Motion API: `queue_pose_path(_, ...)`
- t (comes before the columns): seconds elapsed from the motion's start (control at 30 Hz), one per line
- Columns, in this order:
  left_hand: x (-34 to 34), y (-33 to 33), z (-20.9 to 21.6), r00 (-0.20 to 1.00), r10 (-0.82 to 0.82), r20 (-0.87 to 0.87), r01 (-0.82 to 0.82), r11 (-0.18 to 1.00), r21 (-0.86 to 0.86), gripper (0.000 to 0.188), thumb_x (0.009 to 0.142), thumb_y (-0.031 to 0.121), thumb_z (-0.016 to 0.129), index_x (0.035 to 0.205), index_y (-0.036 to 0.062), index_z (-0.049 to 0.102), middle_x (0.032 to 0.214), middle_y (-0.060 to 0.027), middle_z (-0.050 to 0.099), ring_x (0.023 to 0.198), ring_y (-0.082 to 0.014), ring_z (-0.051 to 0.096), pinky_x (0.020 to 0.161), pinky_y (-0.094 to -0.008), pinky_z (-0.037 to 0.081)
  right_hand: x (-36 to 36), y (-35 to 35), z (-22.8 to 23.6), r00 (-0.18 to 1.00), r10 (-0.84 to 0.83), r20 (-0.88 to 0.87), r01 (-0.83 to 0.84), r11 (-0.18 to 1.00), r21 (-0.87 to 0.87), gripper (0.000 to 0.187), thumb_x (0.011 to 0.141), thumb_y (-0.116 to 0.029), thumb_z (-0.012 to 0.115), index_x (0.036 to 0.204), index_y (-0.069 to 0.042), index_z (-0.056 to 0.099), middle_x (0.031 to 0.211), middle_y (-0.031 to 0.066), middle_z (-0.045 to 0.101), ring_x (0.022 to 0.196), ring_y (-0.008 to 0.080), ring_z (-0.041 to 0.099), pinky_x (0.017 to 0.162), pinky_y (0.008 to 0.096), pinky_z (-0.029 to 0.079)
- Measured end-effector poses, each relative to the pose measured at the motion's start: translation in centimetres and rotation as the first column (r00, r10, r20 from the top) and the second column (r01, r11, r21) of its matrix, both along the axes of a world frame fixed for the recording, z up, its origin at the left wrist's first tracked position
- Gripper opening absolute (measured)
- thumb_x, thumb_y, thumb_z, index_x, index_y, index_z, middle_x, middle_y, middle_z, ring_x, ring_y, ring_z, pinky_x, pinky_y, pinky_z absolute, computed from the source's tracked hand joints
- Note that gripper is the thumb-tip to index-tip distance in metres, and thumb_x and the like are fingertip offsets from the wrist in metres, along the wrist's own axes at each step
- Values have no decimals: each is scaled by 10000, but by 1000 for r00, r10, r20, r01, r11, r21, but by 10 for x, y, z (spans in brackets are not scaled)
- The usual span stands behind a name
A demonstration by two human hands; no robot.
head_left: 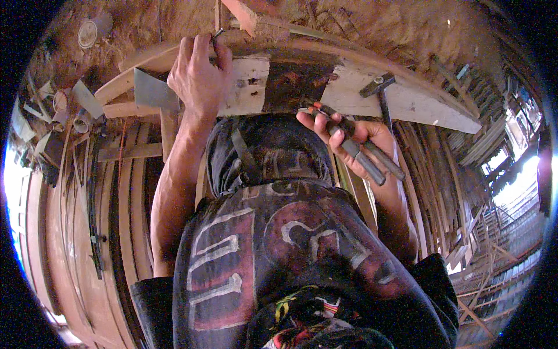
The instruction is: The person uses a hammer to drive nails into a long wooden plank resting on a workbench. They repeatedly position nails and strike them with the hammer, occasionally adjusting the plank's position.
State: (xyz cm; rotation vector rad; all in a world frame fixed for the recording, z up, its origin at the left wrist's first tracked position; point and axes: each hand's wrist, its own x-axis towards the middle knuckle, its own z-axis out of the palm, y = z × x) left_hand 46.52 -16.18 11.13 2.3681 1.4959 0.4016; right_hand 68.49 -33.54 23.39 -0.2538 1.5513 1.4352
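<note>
At the far edge of a wooden bench (247,87), my left hand (200,75) is closed with its knuckles up. A short, dark metal piece like a bolt or nail (218,33) pokes out past its fingers; its lower part is hidden. My right hand (372,136), palm up over the near edge, grips a pair of pincers (363,156) with dark handles pointing back toward me. The jaws point at the bench and are partly covered by my fingers. A hammer (378,85) lies to the right on the bench's pale board, its handle toward me.
A flat grey metal sheet (156,89) sits left of my left wrist. Beyond the bench lies brown dirt ground with a pale round container (88,33). Long timber strips (433,186) are stacked at the right, with more boards (110,203) at the left.
</note>
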Motion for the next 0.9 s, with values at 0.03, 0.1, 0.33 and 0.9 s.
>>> queue_pose_path(0.03,-1,0,0,1000,-5,-17,5,1000,-14,182,846,226,698,969,96,666,851,-98,620,699,-340,649,575,-456,523,-4,-1,-1,999,31,25,-31,999,9,610,711,130,394,1320,104,417,1597,265,172,1275,318,508,911,437,556)
queue_pose_path(0.1,-4,-1,-3,1000,0,-23,0,1000,-10,188,846,232,696,971,94,663,855,-102,620,702,-346,648,575,-461,520,-14,-4,-9,992,96,87,-100,994,46,486,729,130,402,1203,77,495,1577,282,220,1239,338,524,885,439,557)
queue_pose_path(0.33,-3,0,-4,998,-1,-56,2,1000,28,193,860,244,676,979,93,657,869,-113,624,713,-363,649,577,-481,511,4,5,-17,996,19,-89,-19,1000,12,753,756,140,404,1486,70,237,1609,189,185,1165,264,569,809,428,605)
queue_pose_path(0.9,-2,-1,-2,998,22,-52,-21,1000,8,228,889,285,640,1004,90,672,924,-135,648,784,-391,663,630,-525,515,-22,-8,-22,998,45,45,-52,986,157,330,944,-30,481,1236,112,424,1112,155,496,763,156,537,599,324,565)
